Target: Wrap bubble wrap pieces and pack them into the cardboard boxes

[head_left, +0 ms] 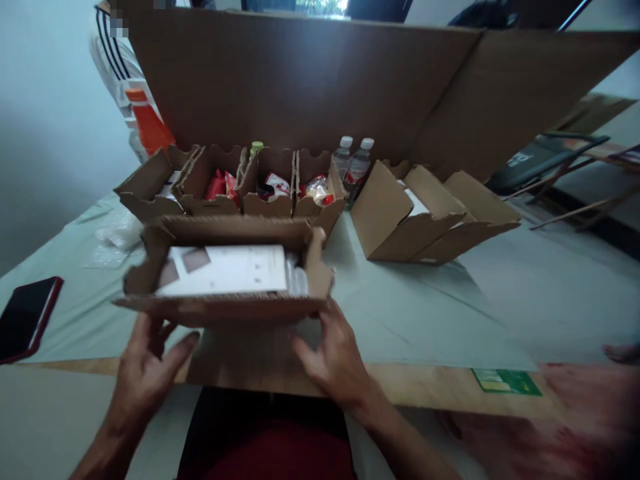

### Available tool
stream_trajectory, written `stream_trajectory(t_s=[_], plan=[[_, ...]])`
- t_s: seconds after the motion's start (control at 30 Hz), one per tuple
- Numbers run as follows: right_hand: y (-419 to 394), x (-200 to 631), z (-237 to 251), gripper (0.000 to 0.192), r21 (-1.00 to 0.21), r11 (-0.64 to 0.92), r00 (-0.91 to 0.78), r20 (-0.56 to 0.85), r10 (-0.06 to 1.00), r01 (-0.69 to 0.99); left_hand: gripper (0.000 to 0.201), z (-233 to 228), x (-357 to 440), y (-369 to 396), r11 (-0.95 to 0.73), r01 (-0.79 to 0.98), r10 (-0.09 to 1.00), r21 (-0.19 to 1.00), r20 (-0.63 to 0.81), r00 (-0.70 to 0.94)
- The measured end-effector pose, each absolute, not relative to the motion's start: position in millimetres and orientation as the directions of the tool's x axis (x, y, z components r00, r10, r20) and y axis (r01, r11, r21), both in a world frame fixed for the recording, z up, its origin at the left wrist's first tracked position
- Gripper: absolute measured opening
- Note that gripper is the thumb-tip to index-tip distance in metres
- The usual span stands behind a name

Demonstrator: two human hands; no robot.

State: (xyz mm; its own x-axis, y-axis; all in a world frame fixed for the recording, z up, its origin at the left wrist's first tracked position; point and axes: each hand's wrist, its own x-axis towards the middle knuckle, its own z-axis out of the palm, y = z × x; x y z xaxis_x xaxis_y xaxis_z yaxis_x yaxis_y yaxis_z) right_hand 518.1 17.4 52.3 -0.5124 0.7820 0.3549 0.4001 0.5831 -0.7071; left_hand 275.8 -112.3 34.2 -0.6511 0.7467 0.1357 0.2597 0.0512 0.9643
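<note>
Both of my hands sit closest at six o'clock: my left hand (150, 363) is spread with fingers loose under the near flap of the open cardboard box (225, 273), and my right hand (333, 360) is likewise spread, fingertips touching the same flap, neither pinching anything. That box rests on the pale table (430, 300) just ahead of me, a white sheet (225, 270) lying inside. Toward twelve o'clock stands a row of snack-filled boxes (240, 183), two water bottles (353, 163) at one o'clock, a dark phone (27, 317) at nine o'clock.
</note>
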Motion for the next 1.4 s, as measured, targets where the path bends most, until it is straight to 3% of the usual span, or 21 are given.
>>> stream_trajectory(t_s=[0.07,0.17,0.27,0.37,0.7,0.9,1.1,1.27,1.4], plan=[[31,498,66,0.043,-0.729,0.587,-0.532,0.36,0.767,0.353,0.065,55,268,-100,-0.01,0.313,0.691,0.95,0.233,-0.684],[42,509,77,0.037,-0.752,0.495,-0.367,0.353,0.86,0.435,0.069,63,285,-75,-0.129,0.341,0.738,0.931,0.32,-0.594],[30,558,69,0.03,-0.708,0.355,-0.118,0.362,0.925,0.611,0.075,44,324,-70,-0.117,0.312,0.869,0.943,0.249,-0.428],[13,602,47,0.029,-0.682,0.298,-0.083,0.329,0.941,0.668,0.076,16,357,-85,-0.039,0.313,0.911,0.949,0.163,-0.379],[40,631,10,0.031,-0.797,0.337,-0.105,0.33,0.938,0.501,0.081,-19,390,-117,-0.06,0.493,0.923,0.868,0.236,-0.303],[80,636,5,0.054,-0.874,0.376,-0.119,0.356,0.927,0.309,0.08,-14,426,-122,-0.098,0.474,0.944,0.875,0.232,-0.233],[150,621,5,0.068,-0.924,0.37,-0.141,0.356,0.924,0.091,0.083,-7,448,-86,-0.201,0.402,0.968,0.893,0.244,-0.059],[173,613,3,0.067,-0.902,0.398,-0.022,0.4,0.916,0.165,0.083,-13,462,-62,-0.255,0.355,0.96,0.899,0.28,-0.018],[174,610,1,0.066,-0.876,0.444,-0.025,0.447,0.894,0.187,0.088,-25,475,-57,-0.265,0.369,0.958,0.891,0.286,-0.003]])
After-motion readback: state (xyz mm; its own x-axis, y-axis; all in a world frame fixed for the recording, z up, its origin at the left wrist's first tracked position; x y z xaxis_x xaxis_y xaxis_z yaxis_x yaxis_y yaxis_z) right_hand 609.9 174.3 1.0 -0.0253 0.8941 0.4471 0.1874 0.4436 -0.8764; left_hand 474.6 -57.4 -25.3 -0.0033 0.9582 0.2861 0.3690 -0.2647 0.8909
